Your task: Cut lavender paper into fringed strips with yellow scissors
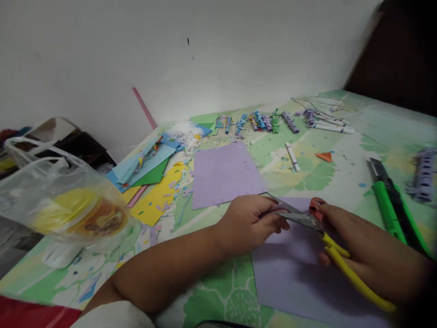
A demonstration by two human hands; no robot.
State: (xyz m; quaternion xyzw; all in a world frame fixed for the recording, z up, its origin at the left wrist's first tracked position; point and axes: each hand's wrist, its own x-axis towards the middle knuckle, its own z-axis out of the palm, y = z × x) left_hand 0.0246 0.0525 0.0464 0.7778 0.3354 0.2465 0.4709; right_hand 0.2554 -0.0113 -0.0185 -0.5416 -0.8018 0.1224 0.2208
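My left hand (pixel 251 221) is closed at the centre, its fingertips at the blade tips of a pair of scissors (pixel 303 220) with yellow handles. What those fingers pinch, if anything, is hidden. My right hand (pixel 358 241) is closed around the scissors, whose blades stand apart and point left. The thumb side of that hand also holds a small orange-red paper roll (pixel 316 206) above the blades. Below both hands lies a purple paper sheet (pixel 283 282). Another purple sheet (pixel 227 171) lies farther back.
A green utility knife (pixel 389 205) and a purple punched paper roll (pixel 423 175) lie at right. Several rolled paper pieces (pixel 259 120) line the back. A white marker (pixel 292 157) lies mid-table. Coloured paper (pixel 153 168), white string (pixel 186 134) and a bagged yellow-lidded tub (pixel 78 209) are at left.
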